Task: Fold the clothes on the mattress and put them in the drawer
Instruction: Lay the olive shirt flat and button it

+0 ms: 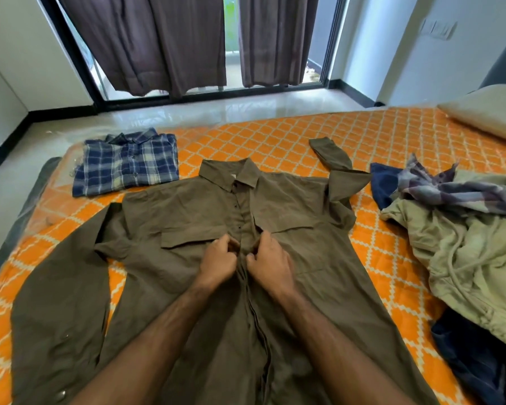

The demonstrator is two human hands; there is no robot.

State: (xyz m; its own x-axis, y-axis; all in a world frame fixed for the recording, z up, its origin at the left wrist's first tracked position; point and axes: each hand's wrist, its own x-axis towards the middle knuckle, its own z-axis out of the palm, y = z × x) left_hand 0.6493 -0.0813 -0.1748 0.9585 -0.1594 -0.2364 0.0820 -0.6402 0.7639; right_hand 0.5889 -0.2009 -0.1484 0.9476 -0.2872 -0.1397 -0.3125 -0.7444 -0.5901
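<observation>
An olive-brown long-sleeved shirt (298, 229) lies face up and spread flat on the orange patterned mattress (392, 141), collar away from me. My left hand (218, 263) and my right hand (270, 263) sit side by side at chest height, each pinching one edge of the button placket. Its left sleeve runs down toward the lower left; the right sleeve is bent back near the collar. A blue plaid shirt (127, 165) lies folded at the mattress's far left.
A heap of unfolded clothes (462, 238), beige, dark blue and plaid, fills the right side. A pillow (488, 112) rests at the far right corner. Beyond the mattress are a glossy floor, dark curtains (170, 42) and a glass door.
</observation>
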